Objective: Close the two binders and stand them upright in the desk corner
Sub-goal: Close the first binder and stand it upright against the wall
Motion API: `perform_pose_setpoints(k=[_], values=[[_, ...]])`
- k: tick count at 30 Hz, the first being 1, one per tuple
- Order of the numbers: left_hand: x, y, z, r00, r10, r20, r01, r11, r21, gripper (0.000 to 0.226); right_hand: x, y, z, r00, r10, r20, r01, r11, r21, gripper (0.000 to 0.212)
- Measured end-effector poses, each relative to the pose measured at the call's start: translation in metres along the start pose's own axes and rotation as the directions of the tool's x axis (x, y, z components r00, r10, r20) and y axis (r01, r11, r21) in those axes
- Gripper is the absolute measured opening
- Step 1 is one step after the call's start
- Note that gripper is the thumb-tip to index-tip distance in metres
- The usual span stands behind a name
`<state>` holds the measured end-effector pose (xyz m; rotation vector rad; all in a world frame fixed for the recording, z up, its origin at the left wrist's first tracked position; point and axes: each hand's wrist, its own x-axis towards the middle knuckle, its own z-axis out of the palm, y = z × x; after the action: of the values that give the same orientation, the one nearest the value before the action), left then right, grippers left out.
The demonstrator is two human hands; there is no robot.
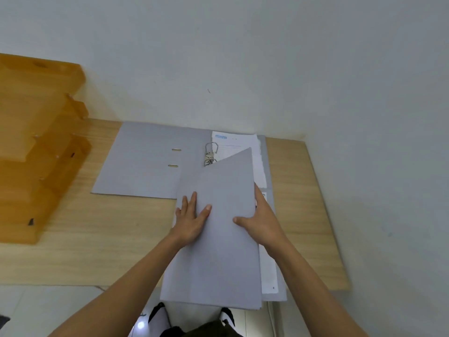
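Note:
Two grey binders lie on the wooden desk. The far binder is spread open flat, its metal ring mechanism and white papers showing. The near binder overhangs the desk's front edge, and its front cover is tilted partway over its white pages. My left hand lies flat on that cover with fingers spread. My right hand grips the cover's right edge, thumb on top and fingers hidden underneath.
An orange translucent stacked document tray stands at the desk's left side. A pale wall runs behind the desk and along its right edge, forming a corner at the back right. Floor and my feet show below the front edge.

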<state>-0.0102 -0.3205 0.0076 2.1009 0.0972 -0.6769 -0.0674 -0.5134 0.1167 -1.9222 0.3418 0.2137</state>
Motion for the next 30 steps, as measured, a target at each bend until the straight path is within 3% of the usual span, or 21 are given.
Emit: perform_pose_setpoints(k=[5, 7, 9, 11, 13, 17, 20, 23, 30], values=[[-0.008, -0.002, 0.022, 0.994, -0.018, -0.111, 0.024, 0.998, 0.056, 0.095, 0.009, 0.054, -0.039, 0.993, 0.062, -0.104, -0.058, 0.998, 0.04, 0.104], [-0.011, -0.008, 0.025, 0.984, 0.012, -0.178, -0.024, 0.997, -0.068, 0.099, 0.011, 0.075, -0.05, 0.988, 0.108, -0.108, -0.104, 0.994, 0.043, 0.107], [-0.015, -0.012, 0.028, 0.979, -0.084, -0.183, 0.04, 0.971, -0.236, 0.101, 0.013, 0.095, -0.059, 0.981, 0.146, -0.124, -0.146, 0.989, 0.009, 0.105], [-0.021, -0.019, 0.031, 0.973, -0.197, -0.121, 0.155, 0.945, -0.289, 0.093, 0.014, 0.111, -0.059, 0.97, 0.185, -0.157, -0.199, 0.977, -0.079, 0.101], [-0.026, -0.026, 0.036, 0.975, -0.201, -0.095, 0.175, 0.956, -0.235, 0.073, 0.014, 0.124, -0.052, 0.963, 0.216, -0.16, -0.245, 0.951, -0.189, 0.097], [-0.034, -0.026, 0.04, 0.973, -0.209, -0.1, 0.181, 0.954, -0.238, 0.069, 0.014, 0.135, -0.026, 0.977, 0.202, -0.074, -0.211, 0.837, -0.505, 0.092], [-0.035, -0.024, 0.039, 0.967, -0.234, -0.1, 0.206, 0.949, -0.239, 0.074, 0.018, 0.133, -0.006, 0.983, 0.179, 0.051, -0.111, 0.786, -0.608, 0.088], [-0.035, -0.02, 0.039, 0.967, -0.238, -0.094, 0.209, 0.946, -0.249, 0.075, 0.022, 0.134, 0.006, 0.959, 0.224, 0.174, -0.07, 0.782, -0.62, 0.092], [-0.035, -0.019, 0.043, 0.965, -0.245, -0.094, 0.215, 0.944, -0.252, 0.07, 0.026, 0.15, -0.004, 0.903, 0.294, 0.314, -0.073, 0.824, -0.562, 0.097]])
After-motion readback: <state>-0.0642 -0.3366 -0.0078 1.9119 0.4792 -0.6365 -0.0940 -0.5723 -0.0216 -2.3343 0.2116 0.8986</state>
